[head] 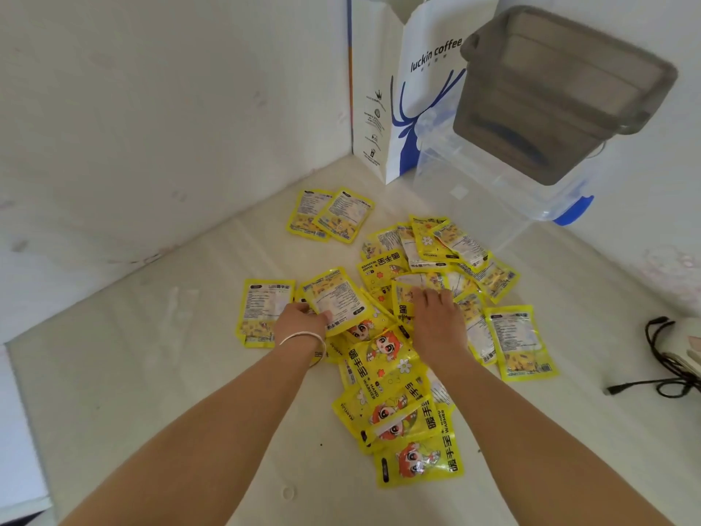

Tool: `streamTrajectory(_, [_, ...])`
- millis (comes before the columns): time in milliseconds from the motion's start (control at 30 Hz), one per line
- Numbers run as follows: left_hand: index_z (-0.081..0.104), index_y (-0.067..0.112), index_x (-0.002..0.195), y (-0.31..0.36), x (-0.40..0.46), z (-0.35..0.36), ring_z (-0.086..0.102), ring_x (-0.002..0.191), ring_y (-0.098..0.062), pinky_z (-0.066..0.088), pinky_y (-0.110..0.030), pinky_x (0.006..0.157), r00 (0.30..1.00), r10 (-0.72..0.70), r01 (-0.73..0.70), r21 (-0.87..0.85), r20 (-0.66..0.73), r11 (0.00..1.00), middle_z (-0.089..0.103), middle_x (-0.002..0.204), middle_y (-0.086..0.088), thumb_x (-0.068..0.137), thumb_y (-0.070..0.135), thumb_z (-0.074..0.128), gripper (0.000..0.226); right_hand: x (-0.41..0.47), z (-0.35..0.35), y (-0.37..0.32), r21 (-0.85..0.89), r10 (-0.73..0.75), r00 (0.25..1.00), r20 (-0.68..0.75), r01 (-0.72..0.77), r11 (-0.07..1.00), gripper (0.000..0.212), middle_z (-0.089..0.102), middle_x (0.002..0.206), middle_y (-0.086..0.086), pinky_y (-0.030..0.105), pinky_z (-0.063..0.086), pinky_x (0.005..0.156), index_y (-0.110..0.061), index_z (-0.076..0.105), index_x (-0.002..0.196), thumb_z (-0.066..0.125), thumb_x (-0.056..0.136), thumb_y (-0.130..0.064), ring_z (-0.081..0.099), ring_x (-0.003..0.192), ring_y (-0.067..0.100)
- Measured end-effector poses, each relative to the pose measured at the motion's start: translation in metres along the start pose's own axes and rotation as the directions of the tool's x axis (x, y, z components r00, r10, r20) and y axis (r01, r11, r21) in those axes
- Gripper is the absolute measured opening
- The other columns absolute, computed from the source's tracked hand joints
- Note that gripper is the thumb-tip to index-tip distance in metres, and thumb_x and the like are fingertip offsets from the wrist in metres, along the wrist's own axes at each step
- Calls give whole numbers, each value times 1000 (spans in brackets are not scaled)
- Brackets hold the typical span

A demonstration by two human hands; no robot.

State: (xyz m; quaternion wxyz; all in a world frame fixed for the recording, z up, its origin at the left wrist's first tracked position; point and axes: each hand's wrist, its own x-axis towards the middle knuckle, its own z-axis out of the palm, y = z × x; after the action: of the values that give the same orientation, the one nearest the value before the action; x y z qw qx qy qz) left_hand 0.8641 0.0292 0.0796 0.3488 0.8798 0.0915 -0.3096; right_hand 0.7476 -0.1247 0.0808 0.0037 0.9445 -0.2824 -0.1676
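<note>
Several yellow hand-warmer packets (394,373) lie scattered and overlapping on a pale mattress (151,373). My left hand (299,322), with a white band on the wrist, grips the lower edge of one packet (335,299) that lies back side up. Just to the right, my right hand (436,315) rests palm down on the pile, its fingertips on another packet (407,294). Whether those fingers pinch it, I cannot tell.
A white and blue coffee paper bag (413,108) stands in the far corner. Beside it is a clear plastic box with blue latches (504,191), with a grey tub (561,89) on top. Black cables (664,358) lie at the right edge. Walls close in left and behind.
</note>
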Motion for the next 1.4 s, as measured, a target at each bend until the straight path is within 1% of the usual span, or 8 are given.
streamTrajectory(100, [69,14,102,3,1,-5,62,109,-32,48,-38,98,998,56,-56,-19,3,998,67,110,-11,86,29,63,23,3,-5,12,42,48,998,-38,-46,998,48,51,135,2,35,33,105,-20,43,135,57,90,-23,38,129,24])
streamTrajectory(200, [62,13,124,6,0,-6,60,106,-29,44,-32,94,991,125,-124,-45,36,991,65,122,-10,92,29,54,36,2,-14,19,172,143,985,-97,-125,977,33,60,122,4,36,33,101,-17,51,125,55,92,-22,46,122,25])
streamTrajectory(367, [63,9,92,22,-11,7,51,77,-28,37,-28,68,936,305,-323,84,176,943,57,77,-8,96,23,47,22,6,-31,28,582,368,923,-113,-239,778,43,62,108,17,42,43,91,-6,46,129,56,93,-27,56,109,37])
streamTrajectory(500, [62,7,116,26,-13,25,53,112,-30,40,-34,100,887,390,-456,333,249,825,49,128,-14,94,29,48,34,5,-29,38,771,401,916,-8,-250,586,59,67,113,13,39,52,82,-11,40,141,60,89,-30,61,105,33])
streamTrajectory(567, [57,11,125,27,-16,33,43,124,-27,36,-35,106,863,425,-505,436,272,745,43,135,-11,91,36,53,42,1,-25,42,821,414,910,22,-252,512,57,66,118,10,39,53,83,-12,43,139,62,88,-30,62,105,30])
streamTrajectory(867, [61,25,115,18,-31,46,40,119,-24,41,-33,94,814,553,-539,587,179,604,46,123,-3,79,49,61,44,-8,-7,45,836,439,895,73,-295,463,60,60,129,9,44,52,91,-14,45,137,62,85,-37,57,118,30])
streamTrajectory(1233, [63,22,110,5,-41,53,41,122,-24,36,-33,101,827,532,-539,521,181,661,39,130,-5,77,49,66,43,-5,-1,47,827,452,888,83,-314,467,57,61,129,8,37,50,84,-15,46,136,61,85,-34,59,113,28])
streamTrajectory(1400, [62,31,112,13,-43,51,33,125,-27,35,-37,101,867,472,-460,617,158,638,39,131,-4,73,56,66,46,-6,-3,47,830,449,889,85,-312,461,57,62,128,8,38,51,86,-14,45,137,61,86,-33,60,112,29])
